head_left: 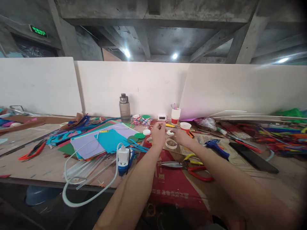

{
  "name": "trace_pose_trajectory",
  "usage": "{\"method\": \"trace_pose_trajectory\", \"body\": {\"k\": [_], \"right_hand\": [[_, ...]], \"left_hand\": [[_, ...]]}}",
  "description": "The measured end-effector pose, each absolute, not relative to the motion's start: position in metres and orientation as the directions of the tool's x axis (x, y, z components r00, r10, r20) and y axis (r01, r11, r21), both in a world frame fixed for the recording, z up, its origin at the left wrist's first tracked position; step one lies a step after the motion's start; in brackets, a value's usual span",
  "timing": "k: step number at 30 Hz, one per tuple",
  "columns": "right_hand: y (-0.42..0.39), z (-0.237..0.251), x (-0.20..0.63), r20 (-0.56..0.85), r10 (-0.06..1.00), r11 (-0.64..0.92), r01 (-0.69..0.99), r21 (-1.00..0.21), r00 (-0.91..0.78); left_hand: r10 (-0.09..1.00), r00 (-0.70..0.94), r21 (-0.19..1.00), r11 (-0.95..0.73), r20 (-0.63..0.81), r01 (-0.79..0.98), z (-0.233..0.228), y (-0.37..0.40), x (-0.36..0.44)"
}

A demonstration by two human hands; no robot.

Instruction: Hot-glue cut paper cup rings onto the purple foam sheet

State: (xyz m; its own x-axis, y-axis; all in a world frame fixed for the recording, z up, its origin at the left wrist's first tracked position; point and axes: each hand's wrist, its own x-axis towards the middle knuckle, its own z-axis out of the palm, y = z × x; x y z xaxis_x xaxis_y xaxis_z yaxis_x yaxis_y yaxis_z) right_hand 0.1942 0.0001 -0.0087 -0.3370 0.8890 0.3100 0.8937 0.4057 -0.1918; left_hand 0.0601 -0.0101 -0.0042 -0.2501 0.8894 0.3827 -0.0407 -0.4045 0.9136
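Note:
Over the red cardboard sheet (168,174), my left hand (158,132) has its fingers curled together; anything between them is too small to make out. My right hand (179,136) faces it, a little to the right. Its fingertips are closed at the edge of a small white disc (170,132). Just below the disc lies a roll of tape (171,144). A second ring (149,141) shows partly behind my left wrist. Green discs (139,136) and a white lid-like disc (146,132) lie left of my left hand.
Scissors with red handles (200,173) and yellow-handled pliers (192,157) lie between my forearms. A blue glue gun (217,149) and a phone (253,157) are right. Paper cups (185,126), a clock (162,118) and a bottle (125,110) stand behind. Coloured paper (112,140) and a corded adapter (123,156) lie left.

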Motion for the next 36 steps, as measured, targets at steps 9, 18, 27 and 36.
{"method": "trace_pose_trajectory", "body": {"k": [9, 18, 27, 36], "right_hand": [[-0.033, -0.030, 0.211, 0.316, 0.839, 0.531, 0.795, -0.294, -0.444], [-0.021, -0.028, 0.229, 0.579, 0.785, 0.530, 0.722, -0.445, -0.220], [-0.033, -0.025, 0.217, 0.696, 0.680, 0.636, 0.657, -0.405, -0.229], [-0.031, -0.016, 0.225, 0.685, 0.685, 0.638, 0.658, -0.400, -0.248]], "left_hand": [[0.964, -0.175, 0.970, -0.218, 0.198, -0.106, -0.014, -0.001, 0.063], [0.998, -0.056, 0.980, -0.030, 0.019, -0.197, -0.016, -0.004, 0.071], [0.900, 0.436, 0.782, 0.287, -0.022, -0.553, -0.014, -0.020, 0.079], [0.897, 0.442, 0.847, 0.251, -0.021, -0.468, -0.017, -0.015, 0.072]]}}
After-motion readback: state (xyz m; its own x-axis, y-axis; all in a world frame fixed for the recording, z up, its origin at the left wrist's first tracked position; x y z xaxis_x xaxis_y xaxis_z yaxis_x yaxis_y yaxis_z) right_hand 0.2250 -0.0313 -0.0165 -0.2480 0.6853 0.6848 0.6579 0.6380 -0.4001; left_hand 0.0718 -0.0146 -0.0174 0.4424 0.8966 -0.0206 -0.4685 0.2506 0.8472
